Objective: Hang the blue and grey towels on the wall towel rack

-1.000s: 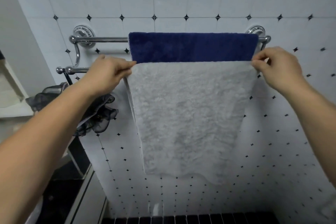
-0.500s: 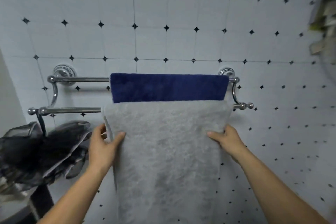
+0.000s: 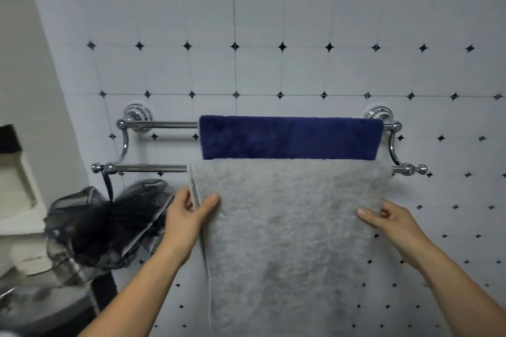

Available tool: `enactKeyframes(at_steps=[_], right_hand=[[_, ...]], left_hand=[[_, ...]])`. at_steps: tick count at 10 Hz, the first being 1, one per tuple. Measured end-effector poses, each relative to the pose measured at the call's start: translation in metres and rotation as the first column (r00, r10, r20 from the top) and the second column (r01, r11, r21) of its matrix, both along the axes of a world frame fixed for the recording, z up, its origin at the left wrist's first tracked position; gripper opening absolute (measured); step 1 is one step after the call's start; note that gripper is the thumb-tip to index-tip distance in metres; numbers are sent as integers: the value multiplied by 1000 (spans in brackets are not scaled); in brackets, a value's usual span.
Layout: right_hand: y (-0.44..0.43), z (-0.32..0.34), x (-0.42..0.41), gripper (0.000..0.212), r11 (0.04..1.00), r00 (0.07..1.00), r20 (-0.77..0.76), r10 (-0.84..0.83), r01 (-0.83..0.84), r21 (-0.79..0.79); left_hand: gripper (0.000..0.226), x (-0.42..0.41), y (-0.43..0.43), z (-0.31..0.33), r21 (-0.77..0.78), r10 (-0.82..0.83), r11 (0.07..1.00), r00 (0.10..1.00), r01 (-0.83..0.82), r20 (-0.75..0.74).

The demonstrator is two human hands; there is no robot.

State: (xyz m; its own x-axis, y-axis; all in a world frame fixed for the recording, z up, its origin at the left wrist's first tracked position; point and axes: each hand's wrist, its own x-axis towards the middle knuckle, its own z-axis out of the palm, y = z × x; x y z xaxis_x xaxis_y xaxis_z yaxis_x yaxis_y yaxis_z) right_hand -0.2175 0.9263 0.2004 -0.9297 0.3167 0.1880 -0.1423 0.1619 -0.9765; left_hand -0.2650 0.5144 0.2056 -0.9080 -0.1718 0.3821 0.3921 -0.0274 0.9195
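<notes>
The grey towel [image 3: 290,241] hung over the front bar of the towel rack [image 3: 153,168], below the blue towel [image 3: 290,137]. The left hand [image 3: 186,216] and right hand [image 3: 394,223] pinched its side edges.

both hands pinch the grey towel's [image 3: 290,227] side edges: left hand [image 3: 189,216], right hand [image 3: 394,223].
</notes>
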Motion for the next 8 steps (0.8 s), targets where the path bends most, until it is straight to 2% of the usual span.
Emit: enactKeyframes(at_steps=[1, 2, 4, 5, 6, 7, 8], right_hand=[[-1, -1, -2, 23, 1000, 1000, -9, -3, 3, -20], [-6, -2, 0, 26, 999, 1000, -3, -13, 13, -37], [-12, -4, 12, 35, 999, 1000, 12, 25, -25, -30], [-12, 1, 20, 36, 1000, 1000, 3, 21, -21, 1], [-9, 6, 31, 32, 999, 999, -17, -29, 29, -19], [-5, -2, 46, 40, 996, 996, -5, -88, 88, 0], [-15, -30, 60, 46, 990, 990, 25, -136, 134, 50]], left_hand=[[2, -2, 4, 15, -25, 49, 998, 999, -49, -8], [14, -5, 2, 19, 5, 37, 999, 998, -37, 44], [13, 5, -6, -3, 12, -4, 1000, 995, 3, 99], [7, 6, -3, -3, -9, 56, 998, 994, -55, 92], [21, 16, 2, 2, -59, 127, 991, 988, -122, 83], [53, 38, 5, -4, -135, 222, 968, 973, -214, 54], [49, 64, 5, -30, -187, 259, 952, 963, -243, 69]])
